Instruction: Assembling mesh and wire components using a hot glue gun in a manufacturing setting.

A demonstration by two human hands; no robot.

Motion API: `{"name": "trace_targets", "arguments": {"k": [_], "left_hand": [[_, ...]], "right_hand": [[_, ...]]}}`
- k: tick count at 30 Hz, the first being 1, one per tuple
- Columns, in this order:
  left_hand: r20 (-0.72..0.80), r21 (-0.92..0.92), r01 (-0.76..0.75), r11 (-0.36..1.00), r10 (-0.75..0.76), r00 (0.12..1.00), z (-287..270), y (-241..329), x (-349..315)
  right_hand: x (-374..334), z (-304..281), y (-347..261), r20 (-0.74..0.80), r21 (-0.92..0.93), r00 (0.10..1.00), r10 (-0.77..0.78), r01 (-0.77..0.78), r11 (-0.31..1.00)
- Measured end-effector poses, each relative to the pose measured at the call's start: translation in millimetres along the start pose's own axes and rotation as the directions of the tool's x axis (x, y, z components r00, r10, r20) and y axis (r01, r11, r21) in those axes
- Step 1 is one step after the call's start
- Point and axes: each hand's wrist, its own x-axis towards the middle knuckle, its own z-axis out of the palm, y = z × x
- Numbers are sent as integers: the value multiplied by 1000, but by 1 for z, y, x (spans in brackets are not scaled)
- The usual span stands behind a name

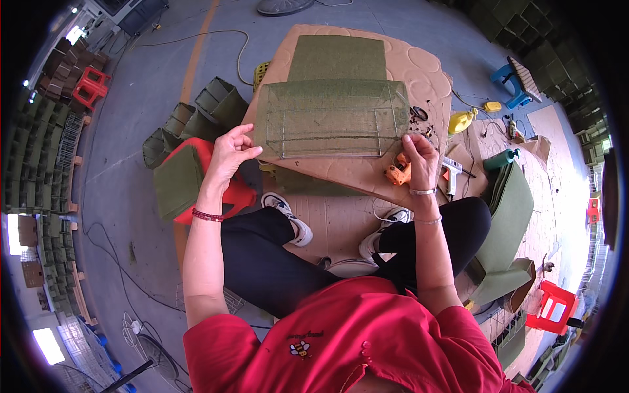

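Observation:
A see-through green mesh sheet point(334, 98) is stretched between my two hands over the cardboard-topped work surface point(341, 171). A thin rectangular wire frame point(331, 137) shows at the sheet's near half; whether it lies on or under the mesh I cannot tell. At the sheet's left edge, my left hand point(227, 156) pinches it between thumb and fingers. My right hand point(422, 157) grips the near right corner with thumb and fingertips. Beyond lies a flat, denser green sheet point(337, 57). An orange tape-dispenser-like tool point(398, 170) rests beside my right hand.
A white glue gun point(451, 173) lies right of my right wrist, near small dark bits point(422, 124). Green fabric pieces point(508, 216) are stacked at the right. A red stool point(239, 187) bearing green fabric stands left, beside open green boxes point(219, 101). Cables cross the floor.

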Motion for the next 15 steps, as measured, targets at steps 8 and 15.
{"name": "trace_targets", "arguments": {"k": [8, 15], "left_hand": [[-55, 12, -40, 999, 40, 998, -5, -12, 4], [0, 5, -21, 1000, 21, 1000, 0, -8, 7]], "right_hand": [[1, 6, 5, -16, -105, 1000, -23, 21, 994], [3, 3, 8, 4, 31, 1000, 14, -14, 999]]}}
